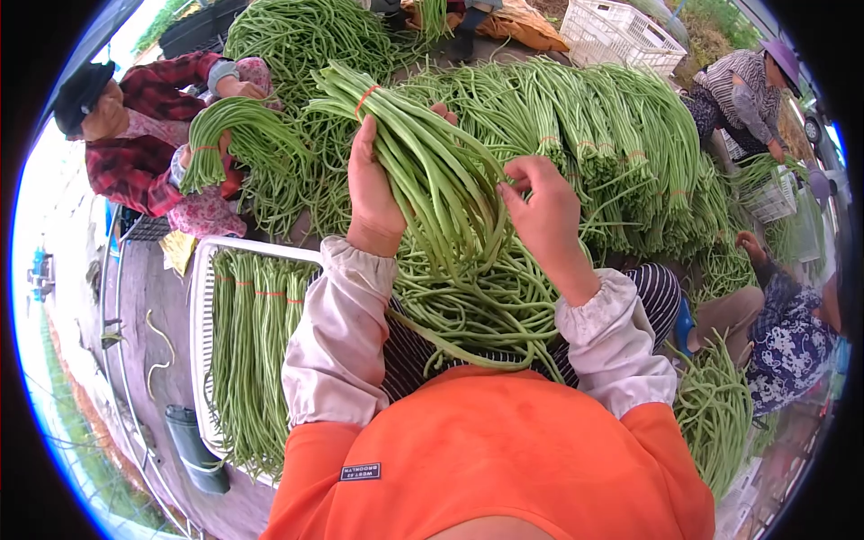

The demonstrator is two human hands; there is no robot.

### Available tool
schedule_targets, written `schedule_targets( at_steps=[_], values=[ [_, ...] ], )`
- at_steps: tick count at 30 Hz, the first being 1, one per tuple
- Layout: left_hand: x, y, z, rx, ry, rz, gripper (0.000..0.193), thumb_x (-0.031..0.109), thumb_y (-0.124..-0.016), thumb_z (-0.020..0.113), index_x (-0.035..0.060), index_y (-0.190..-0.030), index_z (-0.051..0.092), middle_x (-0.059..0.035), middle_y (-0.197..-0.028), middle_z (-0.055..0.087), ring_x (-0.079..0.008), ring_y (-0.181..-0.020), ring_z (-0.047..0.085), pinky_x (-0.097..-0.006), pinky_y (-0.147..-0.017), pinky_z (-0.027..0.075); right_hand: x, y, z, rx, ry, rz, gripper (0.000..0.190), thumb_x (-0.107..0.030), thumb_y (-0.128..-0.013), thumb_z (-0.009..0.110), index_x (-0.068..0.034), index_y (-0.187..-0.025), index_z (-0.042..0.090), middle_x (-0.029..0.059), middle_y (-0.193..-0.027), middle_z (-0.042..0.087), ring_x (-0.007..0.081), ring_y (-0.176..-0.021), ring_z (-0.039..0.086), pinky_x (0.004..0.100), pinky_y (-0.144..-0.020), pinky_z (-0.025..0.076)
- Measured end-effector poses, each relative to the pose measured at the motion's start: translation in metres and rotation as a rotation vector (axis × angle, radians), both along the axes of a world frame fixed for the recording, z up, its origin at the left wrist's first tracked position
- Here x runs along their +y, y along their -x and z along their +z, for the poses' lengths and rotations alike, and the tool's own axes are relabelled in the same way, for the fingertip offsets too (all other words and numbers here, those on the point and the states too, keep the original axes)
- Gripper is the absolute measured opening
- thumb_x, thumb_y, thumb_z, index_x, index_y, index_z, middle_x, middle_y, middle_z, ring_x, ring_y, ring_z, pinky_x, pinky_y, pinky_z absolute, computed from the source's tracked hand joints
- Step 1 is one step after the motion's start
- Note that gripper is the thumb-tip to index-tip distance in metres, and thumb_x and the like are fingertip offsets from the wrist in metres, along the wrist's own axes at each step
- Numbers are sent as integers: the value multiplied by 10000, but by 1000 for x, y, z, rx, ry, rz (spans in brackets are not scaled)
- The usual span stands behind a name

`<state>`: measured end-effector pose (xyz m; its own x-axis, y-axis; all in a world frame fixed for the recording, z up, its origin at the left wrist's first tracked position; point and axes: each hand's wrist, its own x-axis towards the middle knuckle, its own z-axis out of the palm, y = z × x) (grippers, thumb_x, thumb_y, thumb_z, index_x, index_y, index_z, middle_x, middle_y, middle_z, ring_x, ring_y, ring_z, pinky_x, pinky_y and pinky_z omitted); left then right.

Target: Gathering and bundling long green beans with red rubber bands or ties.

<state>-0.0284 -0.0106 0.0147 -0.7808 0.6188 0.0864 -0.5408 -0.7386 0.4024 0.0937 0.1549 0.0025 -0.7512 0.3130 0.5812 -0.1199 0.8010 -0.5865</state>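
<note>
My left hand (376, 185) holds a bundle of long green yard beans (432, 169) near its upper end, where an orange band (366, 101) goes round it. The bundle slants down to the right, and its lower part bends over loose beans (472, 297) in my lap. At the bundle's right side, my right hand (540, 209) has thumb and forefinger close together by the outer beans; whether they pinch one cannot be told. Beyond my hands lies a heap of banded bean bundles (621, 148).
At my left stands a white plastic crate (202, 337) with banded bundles, beside a dark cylindrical container (197, 445). A co-worker (148, 135) at upper left holds a banded bundle. Other people sit at the right. Loose beans (304, 47) are heaped at the top; a white crate (617, 34) stands behind.
</note>
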Motion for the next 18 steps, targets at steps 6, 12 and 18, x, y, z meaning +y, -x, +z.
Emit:
schedule_targets(
  at_steps=[6, 12, 18],
  values=[
    [5, -4, -5, 3, 51, 21, 649, 480, -1010, 350, -47, -1385, 399, -271, -1441, 423, -402, -1368, 391, -564, -1098, 380, -28, -14, 4, -113, -119, 180, 130, -176, -804, 737, -79, -810, 650, 64, -765, 628, 238, -635, 635, 347, -554, 505],
    [8, -9, -6, -44, 102, -6, 627, 446, -1023, 346, -51, -1403, 380, -245, -1435, 444, -388, -1362, 402, -550, -1103, 380, -34, -13, 11, -177, -238, 139, 242, -209, -779, 743, -52, -904, 610, 88, -761, 612, 266, -649, 645, 373, -554, 511],
    [15, -10, -20, -98, 216, -36, 491, 381, -1014, 439, -32, -1246, 567, -153, -1130, 661, -277, -1026, 643, -417, -954, 503, -19, -7, 20, -224, -362, -85, 220, -136, -746, 709, -53, -895, 570, 98, -816, 618, 258, -673, 655, 371, -554, 527]
  ],
)
